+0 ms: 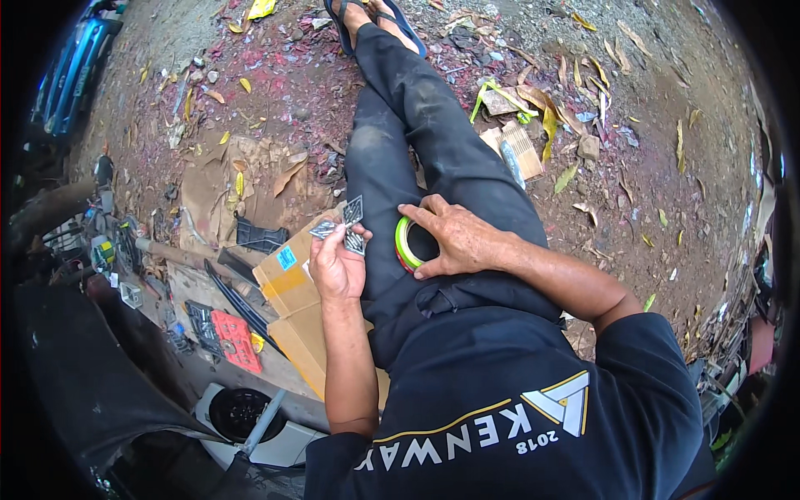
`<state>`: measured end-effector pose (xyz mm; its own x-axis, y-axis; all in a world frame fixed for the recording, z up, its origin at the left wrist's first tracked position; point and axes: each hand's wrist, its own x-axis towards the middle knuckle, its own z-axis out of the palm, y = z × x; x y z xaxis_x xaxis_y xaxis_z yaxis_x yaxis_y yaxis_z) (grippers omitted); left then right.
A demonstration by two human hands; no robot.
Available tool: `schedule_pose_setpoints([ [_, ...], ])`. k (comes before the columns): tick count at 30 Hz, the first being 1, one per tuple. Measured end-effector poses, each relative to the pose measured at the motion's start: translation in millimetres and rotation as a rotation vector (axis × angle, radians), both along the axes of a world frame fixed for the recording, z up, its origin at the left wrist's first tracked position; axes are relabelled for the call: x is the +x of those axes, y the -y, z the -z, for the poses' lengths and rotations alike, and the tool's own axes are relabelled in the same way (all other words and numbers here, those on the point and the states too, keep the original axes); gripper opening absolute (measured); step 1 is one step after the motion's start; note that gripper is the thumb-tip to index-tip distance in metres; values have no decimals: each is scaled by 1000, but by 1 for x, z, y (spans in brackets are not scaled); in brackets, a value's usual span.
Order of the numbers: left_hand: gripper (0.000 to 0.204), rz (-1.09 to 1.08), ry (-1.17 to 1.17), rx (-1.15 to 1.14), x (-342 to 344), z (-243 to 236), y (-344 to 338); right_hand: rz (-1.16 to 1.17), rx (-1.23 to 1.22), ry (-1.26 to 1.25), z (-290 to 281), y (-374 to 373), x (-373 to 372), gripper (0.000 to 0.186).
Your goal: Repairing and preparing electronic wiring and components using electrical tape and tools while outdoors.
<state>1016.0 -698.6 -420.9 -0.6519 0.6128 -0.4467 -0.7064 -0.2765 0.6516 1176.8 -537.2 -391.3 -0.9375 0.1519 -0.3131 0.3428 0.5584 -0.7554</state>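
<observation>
My left hand is raised over the left thigh, palm up, with its fingers closed. Between thumb and fingers it pinches small flat pieces with a dark and silver pattern. They fan out in different directions, and what they are I cannot tell. My right hand lies over the lap, curled around the side of a bright green tape roll. Thumb and index finger touch the roll's rim, and the dark trousers show through its middle. The two hands are apart.
A cardboard box with a blue label lies beside my left forearm. Farther left are a red tool case, a black plastic part and clutter. My legs stretch ahead over dirt ground. At the right lie a cardboard scrap and leaves.
</observation>
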Motion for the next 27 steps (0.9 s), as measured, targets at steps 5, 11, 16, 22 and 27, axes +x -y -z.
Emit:
schedule_pose_setpoints([
  [5, 14, 6, -16, -58, 4, -10, -9, 150, -162, -194, -6, -11, 3, 96],
  [11, 28, 94, 61, 100, -1, -14, -34, 273, -1251, -237, 6, -38, 10, 81],
  [16, 38, 170, 36, 166, -3, -19, -56, 466, -1706, -228, 19, -50, 19, 67],
  [22, 35, 214, -77, 119, -14, -13, -79, 544, -1560, -225, 26, -67, 19, 57],
  [27, 35, 257, -150, 73, -19, -12, -89, 751, -1398, -272, 32, -66, 12, 58],
])
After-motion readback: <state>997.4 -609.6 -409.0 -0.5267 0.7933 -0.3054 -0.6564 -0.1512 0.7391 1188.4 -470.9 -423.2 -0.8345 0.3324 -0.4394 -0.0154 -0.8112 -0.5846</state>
